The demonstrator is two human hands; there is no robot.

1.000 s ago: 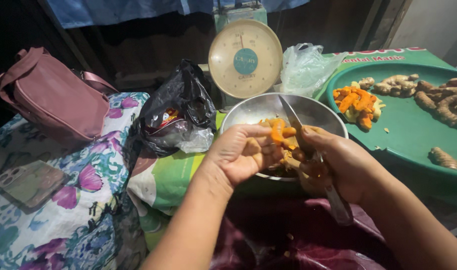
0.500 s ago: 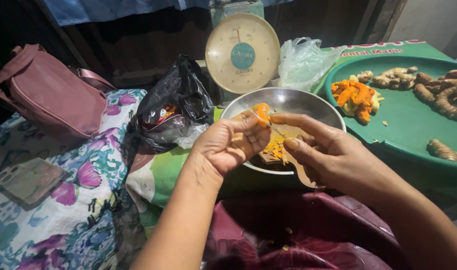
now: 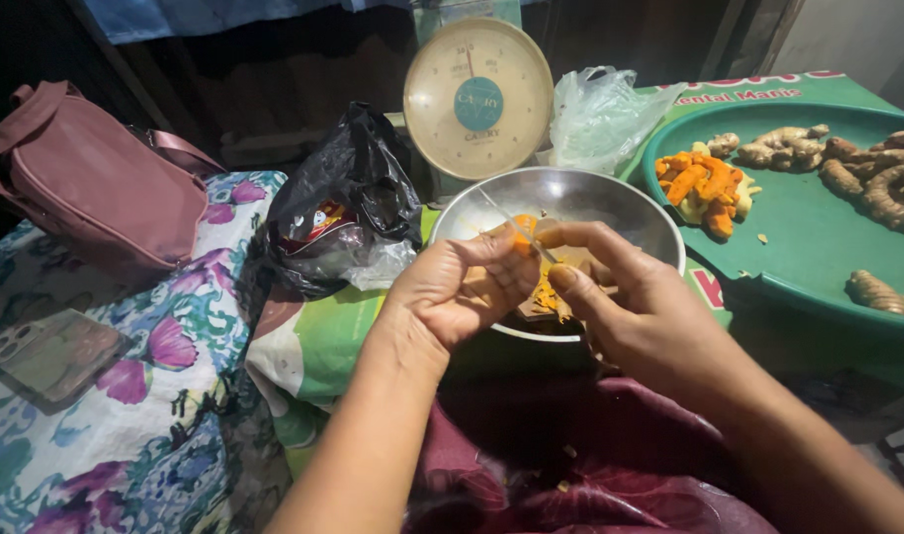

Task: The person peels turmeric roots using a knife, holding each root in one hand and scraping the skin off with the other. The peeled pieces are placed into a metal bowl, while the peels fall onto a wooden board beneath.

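My left hand (image 3: 459, 289) pinches a small orange turmeric root (image 3: 522, 235) over a steel bowl (image 3: 610, 198). My right hand (image 3: 642, 314) grips a knife (image 3: 516, 220) whose thin blade lies against the root, pointing toward the bowl's far left. Orange peelings (image 3: 546, 294) lie in the bowl under my fingers. Both hands touch at the fingertips above the bowl's near rim.
A green tray (image 3: 817, 237) on the right holds peeled orange pieces (image 3: 699, 183) and unpeeled roots (image 3: 867, 173). Behind the bowl stand a dial scale (image 3: 477, 99) and a clear plastic bag (image 3: 600, 119). A black bag (image 3: 338, 203), a pink handbag (image 3: 86, 193) and a phone (image 3: 46, 351) lie left.
The knife blade, raised high over the bowl a second ago, has come down against the root. Both hands have closed together over the bowl.
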